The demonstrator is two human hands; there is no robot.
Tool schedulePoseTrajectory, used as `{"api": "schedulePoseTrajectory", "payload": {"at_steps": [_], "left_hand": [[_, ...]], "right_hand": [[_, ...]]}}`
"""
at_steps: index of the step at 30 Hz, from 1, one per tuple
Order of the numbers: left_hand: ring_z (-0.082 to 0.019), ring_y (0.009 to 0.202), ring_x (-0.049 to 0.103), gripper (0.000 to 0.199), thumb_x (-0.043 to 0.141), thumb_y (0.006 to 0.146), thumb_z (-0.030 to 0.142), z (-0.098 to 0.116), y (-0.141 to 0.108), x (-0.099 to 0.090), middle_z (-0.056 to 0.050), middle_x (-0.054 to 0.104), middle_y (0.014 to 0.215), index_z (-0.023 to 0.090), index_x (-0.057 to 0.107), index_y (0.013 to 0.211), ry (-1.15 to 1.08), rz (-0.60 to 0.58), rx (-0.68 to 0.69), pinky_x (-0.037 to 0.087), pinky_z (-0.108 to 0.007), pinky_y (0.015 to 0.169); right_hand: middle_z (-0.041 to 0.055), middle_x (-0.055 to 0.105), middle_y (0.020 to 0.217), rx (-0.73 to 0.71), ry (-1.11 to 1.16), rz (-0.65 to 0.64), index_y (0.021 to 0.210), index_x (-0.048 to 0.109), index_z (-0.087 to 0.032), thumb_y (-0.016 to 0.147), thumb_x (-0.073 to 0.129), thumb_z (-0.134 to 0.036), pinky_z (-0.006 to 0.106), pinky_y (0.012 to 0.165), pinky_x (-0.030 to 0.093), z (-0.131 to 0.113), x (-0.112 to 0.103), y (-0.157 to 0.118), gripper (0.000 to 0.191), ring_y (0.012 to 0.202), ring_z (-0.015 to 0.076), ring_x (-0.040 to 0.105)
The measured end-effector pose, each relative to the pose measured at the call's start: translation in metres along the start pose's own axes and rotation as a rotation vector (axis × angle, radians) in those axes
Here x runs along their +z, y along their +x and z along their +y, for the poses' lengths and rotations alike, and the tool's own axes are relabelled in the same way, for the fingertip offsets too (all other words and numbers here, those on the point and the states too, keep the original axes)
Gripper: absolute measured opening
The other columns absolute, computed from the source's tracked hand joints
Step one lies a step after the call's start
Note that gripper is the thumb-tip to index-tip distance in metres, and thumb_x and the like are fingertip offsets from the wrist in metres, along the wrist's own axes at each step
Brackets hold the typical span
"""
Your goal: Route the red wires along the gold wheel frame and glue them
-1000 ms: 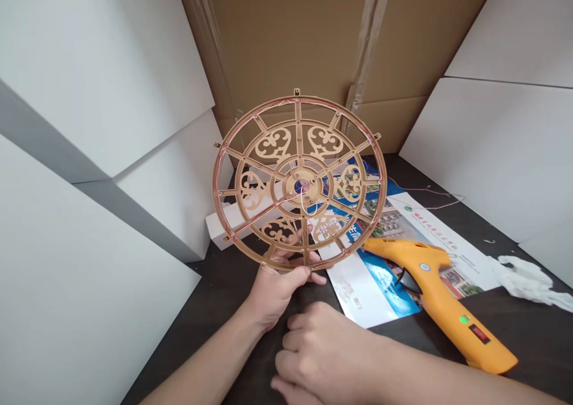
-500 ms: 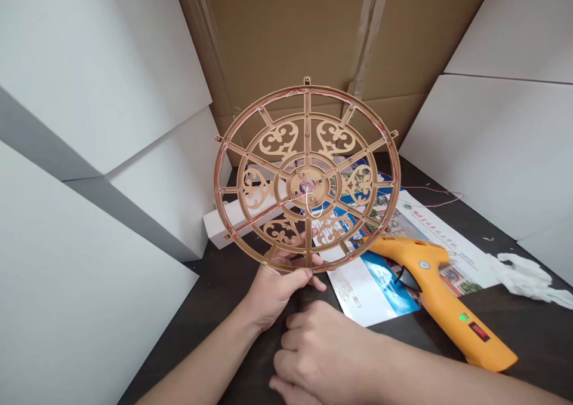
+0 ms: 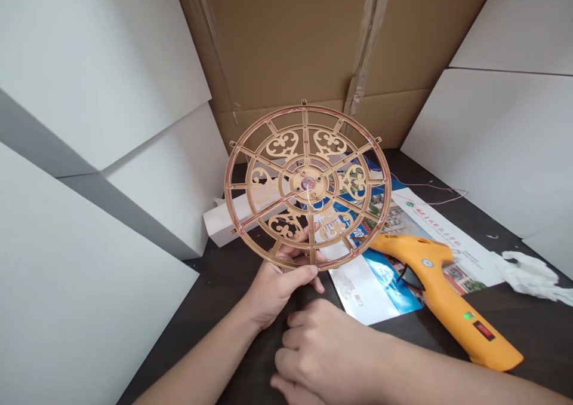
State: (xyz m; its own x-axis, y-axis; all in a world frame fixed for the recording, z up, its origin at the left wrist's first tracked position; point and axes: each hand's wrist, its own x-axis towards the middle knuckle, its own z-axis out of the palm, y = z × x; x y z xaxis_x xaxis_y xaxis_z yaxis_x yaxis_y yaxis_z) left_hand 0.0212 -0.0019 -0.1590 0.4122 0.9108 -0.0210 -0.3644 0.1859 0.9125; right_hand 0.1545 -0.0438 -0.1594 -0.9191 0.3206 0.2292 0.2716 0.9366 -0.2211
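Note:
My left hand [image 3: 277, 282] grips the lower rim of a round tan openwork frame [image 3: 305, 133], thumb in front and fingers behind. The frame stands raised and tilted back, with scrollwork panels between its spokes. Thin red and white wires [image 3: 286, 199] run along its outer ring and one spoke to the hub. Just below the rim, my right hand [image 3: 320, 348] is closed in a loose fist, apart from the frame; its palm is hidden, so I cannot make out whether it holds anything. To the right, an orange glue gun [image 3: 439, 285] with a green light lies on printed papers.
Printed sheets [image 3: 430, 232] cover part of the dark table [image 3: 219, 300]. A crumpled white tissue [image 3: 532, 276] lies at the right, a long white box [image 3: 228, 220] behind the frame. White panels stand left and right, with cardboard [image 3: 286, 46] at the back.
The round frame has tilted further back, so its top edge sits lower and farther away. Both hands stay in nearly the same place.

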Motion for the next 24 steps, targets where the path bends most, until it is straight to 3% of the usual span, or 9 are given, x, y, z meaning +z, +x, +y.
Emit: {"api": "schedulePoseTrajectory", "payload": {"at_steps": [20,24], "left_hand": [[-0.008,0.068,0.065,0.059,0.071,0.085,0.009,-0.0003,0.0003,0.0015,0.000,0.072,0.100,0.035,0.064,0.138,-0.045,-0.032,0.041,0.053,-0.022,0.065],[-0.010,0.075,0.066,0.059,0.071,0.084,0.009,0.0022,0.0009,0.0024,-0.001,0.071,0.099,0.034,0.065,0.137,-0.069,-0.029,0.040,0.054,-0.021,0.064]], "right_hand": [[-0.0022,0.068,0.063,0.002,-0.001,0.006,0.070,0.064,-0.020,0.096,0.058,-0.038,0.039,0.057,0.031,-0.0007,-0.0016,0.0010,0.032,0.056,0.0167,0.059],[-0.0014,0.069,0.063,0.005,0.011,-0.013,0.069,0.064,-0.020,0.096,0.058,-0.037,0.038,0.055,0.029,0.0001,-0.0038,0.0021,0.032,0.056,0.0170,0.060]]}}
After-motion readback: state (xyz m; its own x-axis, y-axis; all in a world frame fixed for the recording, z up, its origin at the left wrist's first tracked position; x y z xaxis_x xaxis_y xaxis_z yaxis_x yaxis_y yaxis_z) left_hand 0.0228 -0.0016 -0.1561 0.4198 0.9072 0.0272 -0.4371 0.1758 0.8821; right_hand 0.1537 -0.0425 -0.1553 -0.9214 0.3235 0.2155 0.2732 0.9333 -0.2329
